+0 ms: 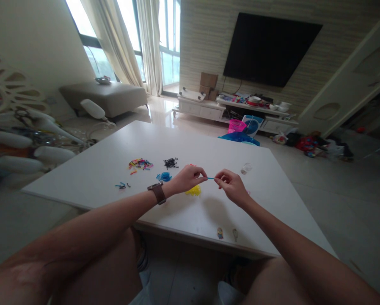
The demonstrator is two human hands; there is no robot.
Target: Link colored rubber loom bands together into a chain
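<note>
Between the fingertips of my left hand [190, 178] and my right hand [230, 184] a thin blue rubber band [210, 178] is stretched, pinched at both ends above the white table [164, 140]. Just below my left hand lies a pile of yellow bands [194, 190]. To its left are a blue pile [163, 177] and a black pile [171, 163]. A bit of red shows behind my left hand, mostly hidden. Farther left sit a mixed-colour heap [140, 164] and a few dark and blue pieces [122, 185].
A small clear container [246, 168] stands beyond my right hand. Near the front edge lie a small cartoon figure charm [220, 233] and a small metallic piece [235, 234]. Past the table are a pink basket [237, 126], a TV cabinet [199, 110] and a grey bench [104, 99].
</note>
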